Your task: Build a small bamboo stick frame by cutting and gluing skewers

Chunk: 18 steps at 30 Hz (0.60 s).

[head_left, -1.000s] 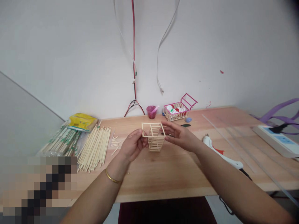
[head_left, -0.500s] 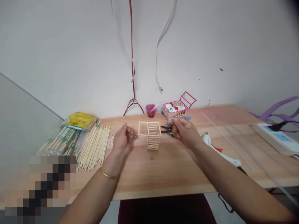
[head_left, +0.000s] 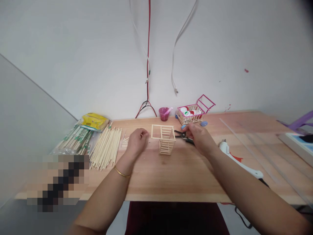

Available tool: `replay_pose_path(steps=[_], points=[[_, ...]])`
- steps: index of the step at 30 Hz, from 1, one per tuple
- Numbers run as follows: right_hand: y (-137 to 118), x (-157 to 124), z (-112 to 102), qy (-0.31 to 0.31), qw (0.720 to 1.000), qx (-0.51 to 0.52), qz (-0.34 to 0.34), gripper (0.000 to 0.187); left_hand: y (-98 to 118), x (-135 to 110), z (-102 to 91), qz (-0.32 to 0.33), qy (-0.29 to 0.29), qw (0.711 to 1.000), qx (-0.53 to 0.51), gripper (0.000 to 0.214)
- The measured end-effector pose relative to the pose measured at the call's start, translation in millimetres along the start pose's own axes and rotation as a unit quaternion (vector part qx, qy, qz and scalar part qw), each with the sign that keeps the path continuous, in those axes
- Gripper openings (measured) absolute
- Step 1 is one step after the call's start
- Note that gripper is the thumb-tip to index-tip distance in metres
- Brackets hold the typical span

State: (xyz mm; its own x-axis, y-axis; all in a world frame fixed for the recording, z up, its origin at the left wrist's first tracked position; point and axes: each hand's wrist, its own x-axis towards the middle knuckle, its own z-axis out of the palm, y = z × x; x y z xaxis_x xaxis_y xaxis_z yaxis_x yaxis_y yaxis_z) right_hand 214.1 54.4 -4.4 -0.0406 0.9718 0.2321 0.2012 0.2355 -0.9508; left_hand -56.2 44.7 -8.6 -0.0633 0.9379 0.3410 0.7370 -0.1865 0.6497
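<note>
A small open tower of glued wooden sticks (head_left: 164,139) stands upright on the wooden table (head_left: 171,176). My left hand (head_left: 137,142) hovers just left of it with fingers curled in, close to a few short cut sticks (head_left: 125,142); I cannot make out whether it holds anything. My right hand (head_left: 199,137) rests right of the tower and is closed on black pliers (head_left: 182,134), whose jaws point toward the tower.
A heap of long wooden sticks (head_left: 106,148) and packs of chopsticks (head_left: 75,138) lie at the left. A pink cup (head_left: 163,114) and a pink stick basket (head_left: 193,112) stand by the wall. A white glue gun (head_left: 238,160) lies at the right.
Both hands let go of the stick tower, which now stands on the table. My right hand reached back and took the pliers; my left hand moved off to the left.
</note>
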Motion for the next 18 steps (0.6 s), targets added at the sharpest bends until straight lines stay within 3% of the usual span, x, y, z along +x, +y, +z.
replay_pose_path(steps=[4, 5, 6, 9, 18], points=[[-1.4, -0.3, -2.3, 0.005, 0.999, -0.038, 0.002, 0.049, -10.9, 9.8, -33.2, -0.062, 0.059, 0.990, 0.113, 0.017], [-2.8, -1.1, -2.5, 0.001, 0.999, -0.040, 0.002, 0.047, -13.8, 11.8, -41.3, -0.104, 0.060, 0.974, 0.192, 0.022], [-4.3, -1.8, -2.5, -0.001, 0.999, -0.042, 0.001, 0.046, -16.5, 13.5, -48.3, -0.145, 0.039, 0.955, 0.257, 0.026], [-8.2, -3.9, -2.7, -0.005, 0.999, -0.047, -0.001, 0.044, -24.4, 16.6, -60.7, -0.184, 0.013, 0.937, 0.296, 0.031], [-10.5, -4.9, -4.4, -0.011, 0.998, -0.062, 0.001, 0.042, -41.6, 16.5, -68.9, -0.167, -0.151, 0.923, 0.312, 0.019]])
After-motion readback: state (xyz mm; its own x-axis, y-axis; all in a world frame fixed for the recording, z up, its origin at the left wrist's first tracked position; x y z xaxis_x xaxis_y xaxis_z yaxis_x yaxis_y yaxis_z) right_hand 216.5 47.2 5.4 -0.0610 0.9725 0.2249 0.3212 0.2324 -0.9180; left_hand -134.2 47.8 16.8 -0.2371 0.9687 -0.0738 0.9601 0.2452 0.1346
